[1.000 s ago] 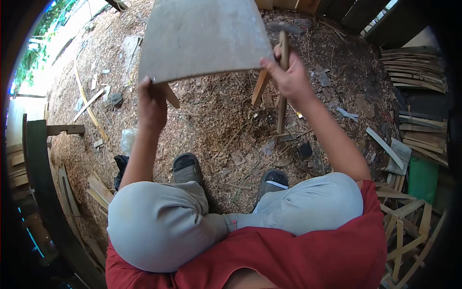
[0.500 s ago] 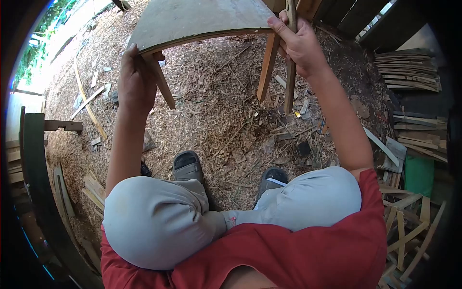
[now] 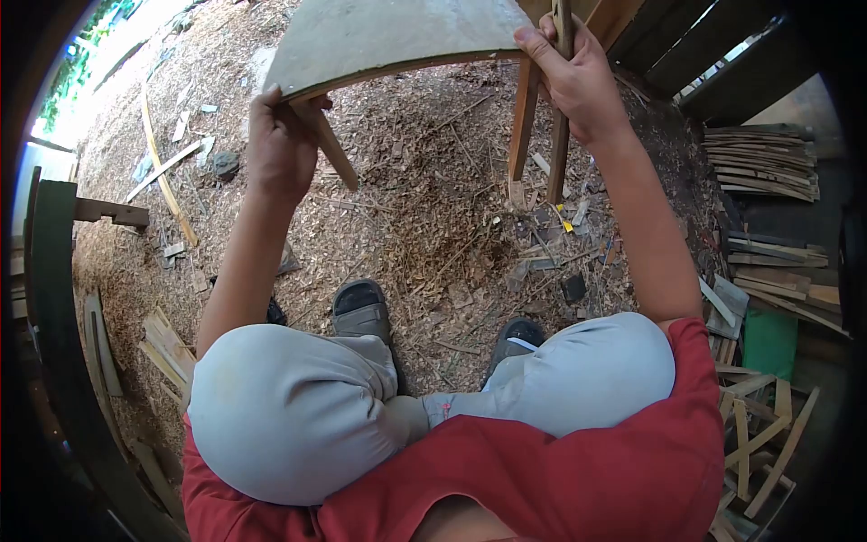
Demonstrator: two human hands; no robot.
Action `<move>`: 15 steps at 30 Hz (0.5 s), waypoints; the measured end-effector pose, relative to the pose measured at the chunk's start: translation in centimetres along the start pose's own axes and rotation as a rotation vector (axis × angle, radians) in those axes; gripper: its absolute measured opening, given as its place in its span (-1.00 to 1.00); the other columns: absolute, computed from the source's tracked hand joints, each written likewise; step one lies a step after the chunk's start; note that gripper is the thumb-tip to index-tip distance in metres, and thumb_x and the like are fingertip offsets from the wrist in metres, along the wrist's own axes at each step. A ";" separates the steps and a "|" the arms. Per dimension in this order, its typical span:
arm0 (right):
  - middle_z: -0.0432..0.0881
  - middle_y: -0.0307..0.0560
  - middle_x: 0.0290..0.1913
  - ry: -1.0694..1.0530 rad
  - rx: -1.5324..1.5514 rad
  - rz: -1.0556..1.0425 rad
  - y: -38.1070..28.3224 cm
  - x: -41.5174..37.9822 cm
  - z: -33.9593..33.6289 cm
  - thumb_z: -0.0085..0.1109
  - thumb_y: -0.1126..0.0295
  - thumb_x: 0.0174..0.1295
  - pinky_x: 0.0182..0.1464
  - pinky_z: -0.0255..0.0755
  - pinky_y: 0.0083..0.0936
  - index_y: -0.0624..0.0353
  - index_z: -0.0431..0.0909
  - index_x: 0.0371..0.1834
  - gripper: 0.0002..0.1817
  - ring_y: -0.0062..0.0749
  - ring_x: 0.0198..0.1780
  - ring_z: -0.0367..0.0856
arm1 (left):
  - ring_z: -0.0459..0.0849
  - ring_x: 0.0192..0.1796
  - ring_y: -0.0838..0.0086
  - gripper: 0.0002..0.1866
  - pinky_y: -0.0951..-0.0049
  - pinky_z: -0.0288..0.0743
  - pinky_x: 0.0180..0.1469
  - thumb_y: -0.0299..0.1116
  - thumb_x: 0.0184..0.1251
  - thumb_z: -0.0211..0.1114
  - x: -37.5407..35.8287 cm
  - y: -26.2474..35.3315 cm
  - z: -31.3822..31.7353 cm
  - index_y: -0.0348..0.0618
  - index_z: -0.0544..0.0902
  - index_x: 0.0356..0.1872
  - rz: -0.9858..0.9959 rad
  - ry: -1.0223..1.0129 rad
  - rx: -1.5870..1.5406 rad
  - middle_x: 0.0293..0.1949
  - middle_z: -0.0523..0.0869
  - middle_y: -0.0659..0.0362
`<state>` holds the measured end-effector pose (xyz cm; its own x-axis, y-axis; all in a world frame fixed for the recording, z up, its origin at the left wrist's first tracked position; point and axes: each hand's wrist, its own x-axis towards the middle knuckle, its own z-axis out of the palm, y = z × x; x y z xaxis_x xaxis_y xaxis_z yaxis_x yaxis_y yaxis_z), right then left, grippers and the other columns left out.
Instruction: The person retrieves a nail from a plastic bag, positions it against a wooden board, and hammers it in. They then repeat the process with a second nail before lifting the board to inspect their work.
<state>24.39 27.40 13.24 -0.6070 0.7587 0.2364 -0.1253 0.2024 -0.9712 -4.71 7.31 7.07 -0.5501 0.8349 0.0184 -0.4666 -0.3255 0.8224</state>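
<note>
A wooden seat panel (image 3: 388, 38) with legs under it is held up at the top of the view, its curved edge toward me. My left hand (image 3: 284, 149) grips the panel's left corner, thumb on top, beside a short leg (image 3: 336, 158). At the right corner, my right hand (image 3: 582, 86) is wrapped round a dark upright wooden piece (image 3: 559, 154), its thumb touching the panel. Another wooden leg (image 3: 523, 122) hangs down just left of that piece. The panel's far end is cut off by the frame.
Wood shavings and scraps cover the ground (image 3: 415, 199). Curved slats (image 3: 763, 161) are stacked at the right, above crossed strips (image 3: 759, 438). A dark wooden frame (image 3: 59, 271) stands at the left. Sandalled feet (image 3: 361, 312) rest below the panel.
The panel and both hands have shifted slightly to the right in view. Both hands keep their hold. The surroundings at the left have moved slightly left.
</note>
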 end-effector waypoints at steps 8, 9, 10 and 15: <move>0.27 -0.58 -0.39 0.032 -0.108 -0.222 4.4 -0.3 -1.1 0.38 0.31 0.59 -0.47 0.08 -0.66 -0.11 0.37 -0.19 -0.70 -0.87 -0.45 0.17 | 0.65 0.25 0.20 -0.50 0.10 0.39 0.52 -0.11 0.76 -0.09 1.6 -5.7 -2.0 -0.32 0.52 0.36 -0.017 0.019 -0.080 0.15 0.74 0.02; 0.27 -0.58 -0.39 0.034 -0.110 -0.222 3.7 -1.0 -0.9 0.38 0.31 0.59 -0.47 0.08 -0.66 -0.11 0.37 -0.19 -0.70 -0.87 -0.45 0.17 | 0.65 0.25 0.20 -0.50 0.10 0.39 0.52 -0.11 0.76 -0.09 1.1 -5.5 -1.8 -0.32 0.52 0.36 -0.019 0.017 -0.081 0.15 0.74 0.02; 0.27 -0.55 -0.40 0.039 -0.105 -0.155 2.5 -2.0 -0.2 0.39 0.29 0.59 -0.39 0.12 -0.63 -0.10 0.33 -0.23 -0.66 -0.82 -0.42 0.21 | 0.65 0.27 0.20 -0.51 0.11 0.39 0.53 -0.12 0.76 -0.07 0.4 -5.0 -1.6 -0.32 0.53 0.35 -0.012 0.054 -0.076 0.16 0.74 0.02; 0.38 -0.50 -0.37 -0.065 -0.030 -0.120 4.1 -3.3 0.5 0.34 0.30 0.62 -0.46 0.13 -0.68 -0.06 0.34 -0.16 -0.71 -0.83 -0.45 0.27 | 0.65 0.35 0.26 -0.49 0.15 0.37 0.56 -0.08 0.72 0.01 -2.1 -4.1 -6.0 -0.28 0.54 0.38 0.061 -0.106 -0.050 0.22 0.74 0.07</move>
<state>25.48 25.46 8.46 -0.6390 0.6862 0.3475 -0.1773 0.3081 -0.9347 -5.80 4.21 0.25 -0.5030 0.8545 0.1296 -0.4702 -0.3964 0.7885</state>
